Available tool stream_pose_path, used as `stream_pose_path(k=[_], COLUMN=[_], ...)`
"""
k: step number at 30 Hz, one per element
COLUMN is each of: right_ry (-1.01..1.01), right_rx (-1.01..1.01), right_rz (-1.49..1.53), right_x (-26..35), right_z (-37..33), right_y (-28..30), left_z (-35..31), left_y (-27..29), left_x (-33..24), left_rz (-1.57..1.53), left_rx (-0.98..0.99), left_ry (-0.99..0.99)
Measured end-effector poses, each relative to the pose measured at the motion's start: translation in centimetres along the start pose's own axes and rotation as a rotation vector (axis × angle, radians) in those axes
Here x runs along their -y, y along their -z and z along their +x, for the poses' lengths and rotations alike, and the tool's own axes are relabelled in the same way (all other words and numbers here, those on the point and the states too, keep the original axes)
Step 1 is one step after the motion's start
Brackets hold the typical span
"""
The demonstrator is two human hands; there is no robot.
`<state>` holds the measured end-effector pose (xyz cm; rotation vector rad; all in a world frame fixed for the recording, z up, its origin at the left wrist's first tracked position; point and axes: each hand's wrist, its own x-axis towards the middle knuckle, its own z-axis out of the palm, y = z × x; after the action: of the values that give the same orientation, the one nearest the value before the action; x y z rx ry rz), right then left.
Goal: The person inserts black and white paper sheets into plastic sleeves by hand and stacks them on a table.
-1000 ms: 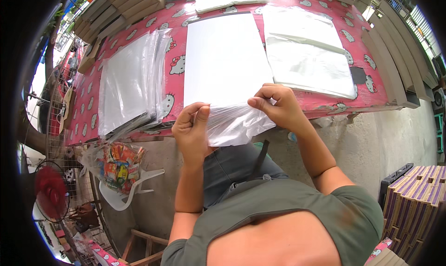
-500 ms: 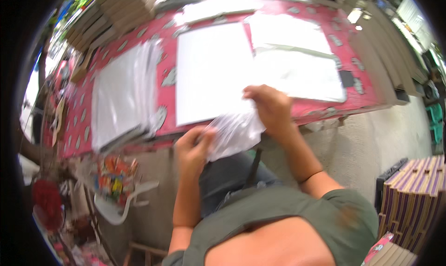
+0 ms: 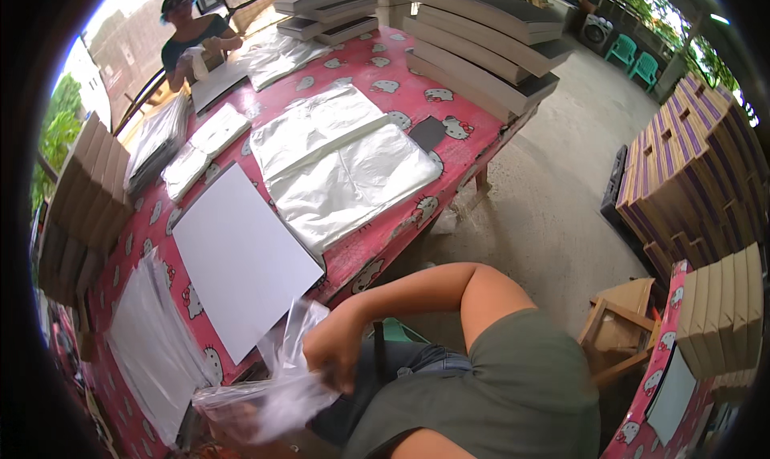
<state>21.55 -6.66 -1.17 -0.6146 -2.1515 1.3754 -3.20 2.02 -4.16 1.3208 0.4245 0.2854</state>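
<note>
Holding a crumpled clear bag (image 3: 277, 399) in the right hand (image 3: 333, 348), with fingers closed on it, at the near edge of the table (image 3: 411, 98). Cannot tell the grip of the left hand (lost behind the blurred plastic). Also near that edge: a white sheet (image 3: 245, 258), between wrapped sheets (image 3: 152, 347) on its left and a flat pile of bags (image 3: 353, 170) on its right. By the far edge, a person (image 3: 196, 35).

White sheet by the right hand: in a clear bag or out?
Out: the white sheet lies bare on the pink table, while the right hand holds the clear bag.
</note>
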Motion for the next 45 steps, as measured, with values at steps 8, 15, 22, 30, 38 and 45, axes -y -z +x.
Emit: stream_pose_path(k=[8,15,22,30,38,45], right_ry=[-0.149,0.041,-0.260,-0.183,-0.562,-0.615], right_rx=[0.017,-0.025,-0.143,-0.751,-0.991,-1.448], right_rz=[-0.098,0.116,0.042,0.192,0.102,-0.598], right_x=[-5.4,-6.3,-4.1,-12.9,-7.0,-9.6], right_z=[-1.6,-1.9,-4.1,-7.6,-6.0,-3.2], right_y=[-1.3,0.2,0.3,-1.7,0.0,1.2], left_z=[-0.8,0.1,-1.0,-1.7,0.1,5.1], left_y=[1.0,0.8,1.2,3.8,3.8,5.1], left_x=[0.2,1.1,2.1,4.1,7.3,7.6], left_rz=[-0.021,0.038,-0.247,-0.273,-0.965,0.402], left_rx=[-0.159,-0.138,-0.023,0.140,-0.708,-1.296], left_ry=[-0.096,-0.074,-0.225,-0.131,-0.227,-0.266])
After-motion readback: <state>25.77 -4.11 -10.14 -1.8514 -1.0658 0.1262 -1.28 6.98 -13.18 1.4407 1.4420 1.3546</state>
